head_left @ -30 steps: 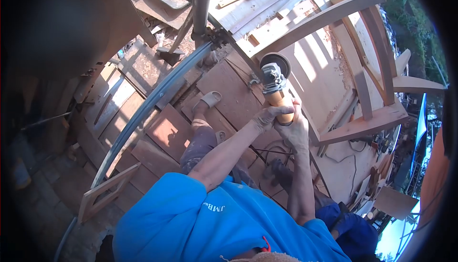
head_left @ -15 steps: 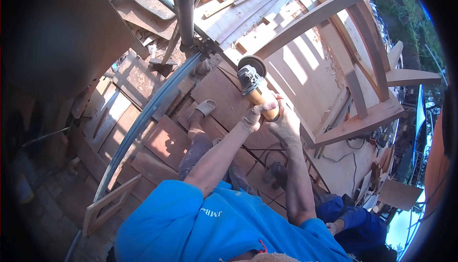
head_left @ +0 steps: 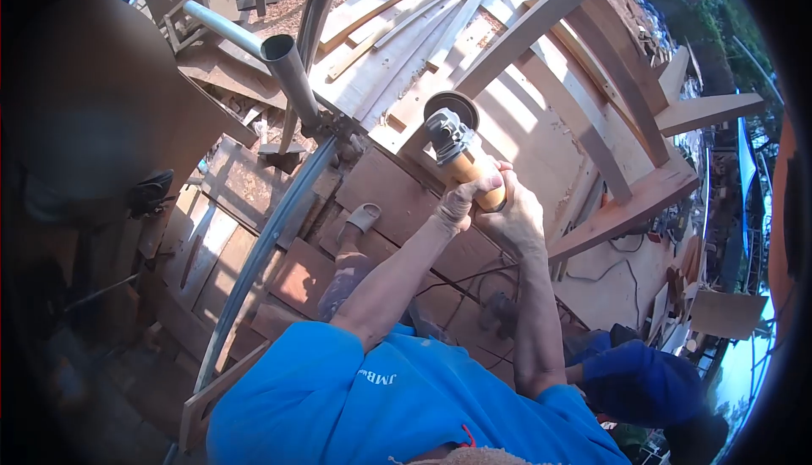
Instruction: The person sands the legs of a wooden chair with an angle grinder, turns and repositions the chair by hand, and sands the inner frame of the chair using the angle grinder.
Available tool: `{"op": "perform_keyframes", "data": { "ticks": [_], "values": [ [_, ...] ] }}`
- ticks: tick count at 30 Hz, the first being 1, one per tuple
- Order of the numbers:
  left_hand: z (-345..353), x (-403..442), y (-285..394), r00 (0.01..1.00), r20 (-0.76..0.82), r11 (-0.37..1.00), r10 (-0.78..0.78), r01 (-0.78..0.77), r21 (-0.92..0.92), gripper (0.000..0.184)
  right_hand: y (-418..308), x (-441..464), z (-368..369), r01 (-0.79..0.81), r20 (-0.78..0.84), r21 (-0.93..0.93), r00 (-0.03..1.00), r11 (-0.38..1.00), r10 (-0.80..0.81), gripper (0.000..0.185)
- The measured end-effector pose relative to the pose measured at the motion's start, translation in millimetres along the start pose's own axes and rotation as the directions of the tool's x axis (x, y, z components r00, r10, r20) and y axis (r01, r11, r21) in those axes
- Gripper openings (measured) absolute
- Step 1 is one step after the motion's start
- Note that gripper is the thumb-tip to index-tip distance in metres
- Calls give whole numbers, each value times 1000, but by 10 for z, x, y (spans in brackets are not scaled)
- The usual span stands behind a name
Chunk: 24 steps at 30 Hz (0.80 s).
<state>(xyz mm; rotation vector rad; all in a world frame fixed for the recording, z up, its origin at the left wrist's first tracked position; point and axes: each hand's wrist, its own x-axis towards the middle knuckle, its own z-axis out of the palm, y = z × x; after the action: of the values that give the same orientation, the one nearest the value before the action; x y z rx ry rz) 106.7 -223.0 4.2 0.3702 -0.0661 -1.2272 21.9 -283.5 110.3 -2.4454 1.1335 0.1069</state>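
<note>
An angle grinder (head_left: pixel 463 156) with a yellow-orange body and a dark round disc (head_left: pixel 452 111) is held out in front of me. My left hand (head_left: pixel 461 203) wraps around the body from the left, thumb on top. Around its rear end, my right hand (head_left: pixel 518 215) is closed. The disc appears beside the lower end of a thick wooden beam (head_left: pixel 533 33); whether they touch I cannot tell.
A curved wooden frame (head_left: pixel 626 211) rests on the pale board at the right. Metal pipes (head_left: pixel 292 80) rise at upper left, above a curved metal rail (head_left: pixel 271 228). A co-worker in dark blue (head_left: pixel 643 380) is close at lower right. Cables cross the floor.
The view has shifted, so the frame and pipes appear further left and lower. The grinder has swung from near upright to a leftward tilt, both hands still around it. The co-worker's arm has moved.
</note>
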Motion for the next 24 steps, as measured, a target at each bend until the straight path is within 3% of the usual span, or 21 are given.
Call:
{"op": "perform_keyframes", "data": {
  "ticks": [3, 12, 16, 19, 24],
  "values": [
    [202, 151, 74, 998, 13, 998, -58, 58, -7, 48, -91, 45, -256, 3, -57, 31, 998, 1000, -1, 68],
    [923, 641, 325, 998, 59, 999, -13, 10, 49, 43, -26, 345, -927, 14, -125, 66, 992, 998, -6, 78],
    [1312, 812, 527, 996, 84, 996, -43, 36, 83, 50, -61, 473, -1235, 46, -176, 103, 984, 994, -27, 80],
    [1556, 997, 654, 990, 100, 988, -101, 88, 127, 45, -22, 592, -1410, 144, -297, 151, 950, 978, -94, 82],
    [1960, 1290, 816, 980, 142, 966, -141, 105, 236, 49, -127, 696, -1775, 110, -300, 377, 954, 920, 9, 75]
  ]
}}
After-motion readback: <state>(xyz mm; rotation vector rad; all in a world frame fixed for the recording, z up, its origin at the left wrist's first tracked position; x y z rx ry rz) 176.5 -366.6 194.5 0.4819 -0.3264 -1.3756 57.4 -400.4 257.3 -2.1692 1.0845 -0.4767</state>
